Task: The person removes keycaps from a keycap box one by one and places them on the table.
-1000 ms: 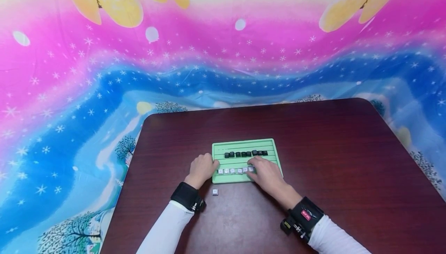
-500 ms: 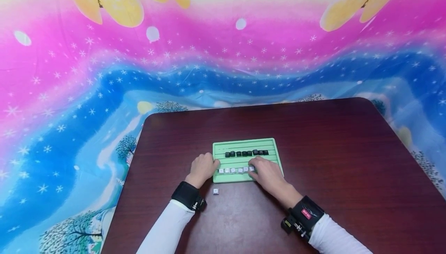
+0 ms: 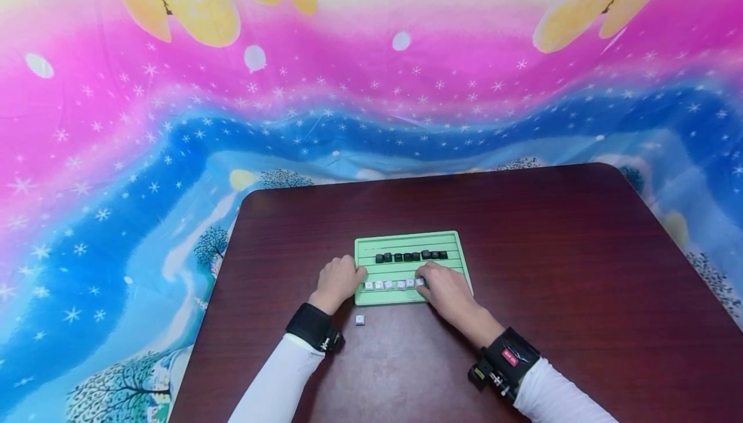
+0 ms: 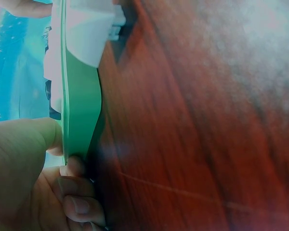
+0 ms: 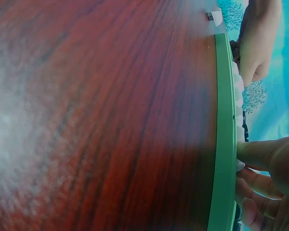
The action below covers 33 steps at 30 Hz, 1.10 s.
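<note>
A pale green ridged tray [image 3: 400,270] lies on the table. My left hand [image 3: 335,284] grips its left end; in the left wrist view the thumb lies over the rim and the other fingers curl against the side. Across the tray runs a row of black keycaps [image 3: 407,256], with a row of white keycaps [image 3: 389,285] nearer to me. At the right end of the white row my right hand [image 3: 448,289] pinches a white keycap [image 5: 240,165] between thumb and fingers, partly hidden by them. One loose white keycap [image 3: 360,320] sits on the table before the tray.
The dark red-brown table [image 3: 557,262] has rounded far corners. Behind it hangs a patterned cloth [image 3: 371,107] in pink and blue. Black straps with small cameras [image 3: 478,374] circle both wrists.
Hands and tray stay almost in place. The right fingers shift very slightly at the end of the white row, still on the keycap.
</note>
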Available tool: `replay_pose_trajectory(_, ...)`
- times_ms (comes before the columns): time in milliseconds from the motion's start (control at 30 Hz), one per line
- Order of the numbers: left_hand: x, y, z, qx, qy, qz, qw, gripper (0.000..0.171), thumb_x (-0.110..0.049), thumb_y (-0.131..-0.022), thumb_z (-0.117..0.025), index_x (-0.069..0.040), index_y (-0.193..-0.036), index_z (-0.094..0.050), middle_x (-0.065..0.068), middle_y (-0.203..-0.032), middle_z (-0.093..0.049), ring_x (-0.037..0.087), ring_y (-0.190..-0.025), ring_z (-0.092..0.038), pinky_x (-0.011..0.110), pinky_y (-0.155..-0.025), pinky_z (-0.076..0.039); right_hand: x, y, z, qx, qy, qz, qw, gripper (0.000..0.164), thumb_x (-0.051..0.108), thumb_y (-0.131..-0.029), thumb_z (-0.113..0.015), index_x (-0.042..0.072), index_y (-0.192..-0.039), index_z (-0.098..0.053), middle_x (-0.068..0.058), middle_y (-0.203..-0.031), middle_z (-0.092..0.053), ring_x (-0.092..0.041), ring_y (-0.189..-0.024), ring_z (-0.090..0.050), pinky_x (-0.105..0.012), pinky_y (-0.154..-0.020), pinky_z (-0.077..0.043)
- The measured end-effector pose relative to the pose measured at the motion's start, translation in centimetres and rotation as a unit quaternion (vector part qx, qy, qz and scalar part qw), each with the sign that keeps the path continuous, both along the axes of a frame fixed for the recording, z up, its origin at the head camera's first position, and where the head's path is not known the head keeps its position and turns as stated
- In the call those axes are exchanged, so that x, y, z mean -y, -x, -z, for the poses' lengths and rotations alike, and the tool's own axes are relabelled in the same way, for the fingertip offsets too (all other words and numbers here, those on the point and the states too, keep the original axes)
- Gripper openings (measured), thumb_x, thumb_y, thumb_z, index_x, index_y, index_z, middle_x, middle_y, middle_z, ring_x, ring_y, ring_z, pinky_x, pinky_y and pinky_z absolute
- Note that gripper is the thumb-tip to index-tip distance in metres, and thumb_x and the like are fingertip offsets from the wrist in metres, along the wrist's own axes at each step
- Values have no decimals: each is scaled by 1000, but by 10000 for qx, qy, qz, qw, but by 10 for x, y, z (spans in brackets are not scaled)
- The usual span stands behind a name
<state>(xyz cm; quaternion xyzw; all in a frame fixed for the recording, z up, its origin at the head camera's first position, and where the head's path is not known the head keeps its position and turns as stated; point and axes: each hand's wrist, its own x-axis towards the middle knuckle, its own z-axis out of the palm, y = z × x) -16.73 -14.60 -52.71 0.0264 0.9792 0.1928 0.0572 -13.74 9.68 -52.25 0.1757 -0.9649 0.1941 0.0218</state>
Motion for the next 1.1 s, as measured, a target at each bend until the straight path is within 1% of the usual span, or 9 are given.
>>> replay_pose_trajectory(300,0,0,1,-24,47,-24,10000,43,-26,-94,-55,-16,-57,-35,-5,-55,-27,14,-48,-29,29,-46,-26,-1,1,1,-25,38,-35,10000,13,17,-85,-78,16,-98,-74,1,-98,-72,-18,-87,-70,-40,-70,-56)
replay_pose_trajectory(500,0,-1,0,-37,-42,-4,10000,43,-25,-93,-55,-16,-57,-34,-5,-54,-26,14,-47,-28,29,-45,-26,-1,0,2,-44,80,-24,10000,12,16,-85,-77,16,-97,-74,1,-96,-71,-18,-85,-70,-39,-67,-55)
replay_pose_trajectory(667,0,-1,-1,15,-106,2,9999,43,-25,-93,-54,-16,-56,-34,-5,-54,-26,14,-47,-28,29,-45,-25,-1,0,0,-86,142,-41,9999,16,18,-86,-77,15,-101,-75,0,-102,-73,-20,-91,-71,-41,-72,-56)
replay_pose_trajectory(733,0,-1,0,-21,-134,3,9999,42,-25,-93,-54,-16,-57,-34,-5,-54,-26,14,-46,-27,29,-45,-24,-1,-1,-1,-143,137,-44,9998,17,19,-87,-77,15,-103,-75,-1,-104,-73,-20,-93,-72,-41,-73,-57)
replay_pose_trajectory(867,0,0,1,-63,-133,-3,9999,41,-25,-93,-54,-16,-57,-35,-5,-54,-26,14,-47,-28,29,-45,-24,-1,-1,-3,-210,123,-19,9997,18,22,-87,-77,16,-104,-75,-1,-106,-74,-20,-94,-72,-40,-73,-57)
replay_pose_trajectory(1000,1,0,0,6,-120,1,9999,41,-25,-93,-54,-16,-58,-36,-4,-55,-27,14,-48,-29,29,-45,-25,0,-3,-6,-264,180,-17,9995,18,23,-87,-77,16,-104,-75,-1,-108,-73,-20,-95,-72,-40,-74,-57)
replay_pose_trajectory(1100,1,0,-1,67,-118,6,9999,40,-26,-94,-55,-16,-59,-37,-4,-55,-28,14,-48,-30,29,-46,-26,1,-4,-8,-346,288,-88,9989,18,22,-88,-77,16,-104,-75,0,-107,-73,-19,-95,-72,-40,-75,-57)
